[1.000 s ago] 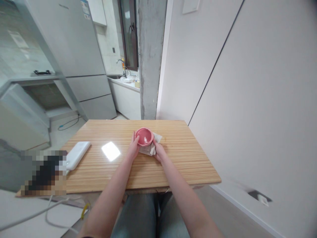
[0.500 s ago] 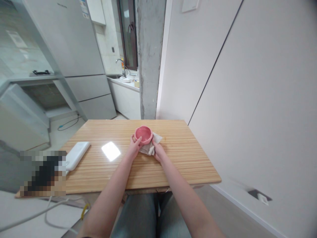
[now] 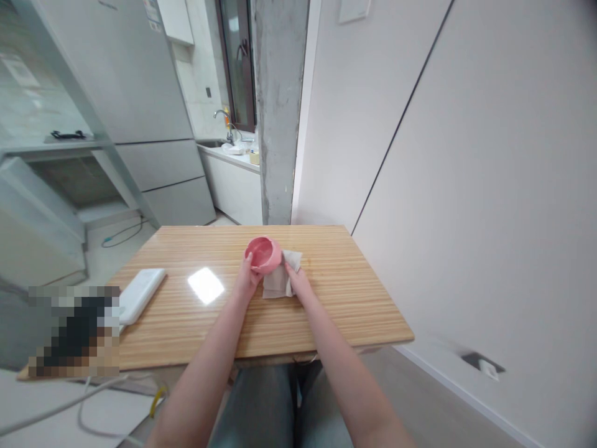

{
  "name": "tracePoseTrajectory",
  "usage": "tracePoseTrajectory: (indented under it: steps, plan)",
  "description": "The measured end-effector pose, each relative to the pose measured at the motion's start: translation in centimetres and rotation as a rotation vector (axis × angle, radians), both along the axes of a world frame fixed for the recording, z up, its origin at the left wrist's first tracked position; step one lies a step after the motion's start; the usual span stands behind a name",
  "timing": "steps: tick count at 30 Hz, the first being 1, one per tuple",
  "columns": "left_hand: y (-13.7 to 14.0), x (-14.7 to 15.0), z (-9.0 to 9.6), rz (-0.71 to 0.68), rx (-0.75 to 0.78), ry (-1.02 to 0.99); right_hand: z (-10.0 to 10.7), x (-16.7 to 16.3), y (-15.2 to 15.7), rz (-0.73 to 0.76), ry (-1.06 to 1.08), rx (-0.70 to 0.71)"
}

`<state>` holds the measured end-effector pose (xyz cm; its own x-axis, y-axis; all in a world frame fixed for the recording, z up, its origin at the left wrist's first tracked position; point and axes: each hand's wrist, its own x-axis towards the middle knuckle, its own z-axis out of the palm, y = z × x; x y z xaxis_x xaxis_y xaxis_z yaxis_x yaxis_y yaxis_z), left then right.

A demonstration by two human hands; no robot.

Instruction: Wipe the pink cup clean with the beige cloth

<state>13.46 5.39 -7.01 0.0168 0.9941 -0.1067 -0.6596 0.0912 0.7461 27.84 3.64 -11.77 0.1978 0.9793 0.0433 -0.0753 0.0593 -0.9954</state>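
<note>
A pink bowl (image 3: 263,255) is tilted over the wooden table, its opening turned partly to the left. My left hand (image 3: 247,277) grips it at the lower left, the thumb over the rim and the other fingers beneath. Just right of the bowl, my right hand (image 3: 297,280) is closed on a light grey cloth (image 3: 276,283). The cloth hangs below the bowl and a corner of it sticks out at the upper right, close to the bowl's side. My right fingertips are partly hidden in the cloth.
The wood-grain table (image 3: 340,298) lies before me. At its left are a white flat device (image 3: 142,292) and a pixelated dark patch (image 3: 77,333). White cables (image 3: 88,398) run below the left edge. A pale wall (image 3: 466,186) stands to the right, a fridge (image 3: 130,81) behind left.
The bowl has tipped and shifted slightly left with my left hand. My right hand has drawn off the bowl's side with the cloth, and more of the cloth shows.
</note>
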Motion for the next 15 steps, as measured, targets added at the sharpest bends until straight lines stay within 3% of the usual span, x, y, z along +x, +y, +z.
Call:
tracePoseTrajectory:
  steps: [2, 4, 6, 7, 10, 12, 15]
  plan:
    - [0.0, -0.3, 0.3, -0.015, 0.022, -0.064, 0.5, 0.7, -0.6, -0.089, -0.215, 0.035]
    - [0.0, -0.4, 0.5, -0.031, 0.037, -0.093, 1.2, 1.5, -1.2, -0.314, -0.38, 0.123]
    - [-0.2, -0.2, 0.4, -0.061, 0.061, -0.085, 1.8, 2.0, -1.6, -0.5, -0.435, 0.245]
    - [-0.3, -0.1, 0.3, -0.074, 0.082, -0.067, 2.1, 2.1, -1.7, -0.515, -0.424, 0.299]
    - [-0.9, 0.7, -0.3, -0.123, 0.144, 0.053, 2.3, 1.5, -1.9, -0.241, -0.316, 0.385]
    - [-1.2, 1.3, -0.6, -0.176, 0.158, 0.147, 2.1, 0.9, -1.8, -0.099, -0.218, 0.362]
    - [-1.7, 2.0, -0.8, -0.261, 0.103, 0.259, 2.1, 1.1, -1.3, -0.119, -0.042, 0.273]
